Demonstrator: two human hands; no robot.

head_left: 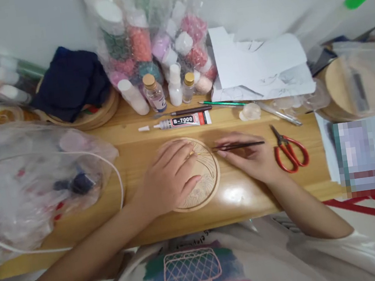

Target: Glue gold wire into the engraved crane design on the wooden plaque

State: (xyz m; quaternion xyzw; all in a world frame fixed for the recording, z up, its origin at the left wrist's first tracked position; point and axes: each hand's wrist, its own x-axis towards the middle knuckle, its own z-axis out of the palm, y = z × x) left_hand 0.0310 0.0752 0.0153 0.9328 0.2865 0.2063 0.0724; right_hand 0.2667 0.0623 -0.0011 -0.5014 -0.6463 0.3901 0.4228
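Observation:
A round, light wooden disc [210, 184] with fine carved line patterns lies on the table in front of me. My left hand [170, 177] rests palm down over its left part, fingers spread, covering much of it. A small golden strand or piece [192, 153] shows at the fingertips. Just right of the disc, my right hand [248, 155] pinches a thin dark-handled tool [245, 145], its fine tip pointing left over the disc's edge. Red-handled scissors [289, 152] lie to the right of that hand.
Behind the disc lie a B-7000 glue tube [183, 121], a brown tool [192, 110] and small bottles [175, 86]. Plastic bags [40, 178] and a white cable [119, 181] are at left. Papers [257, 67] and a bagged round wooden box [342, 87] stand back right.

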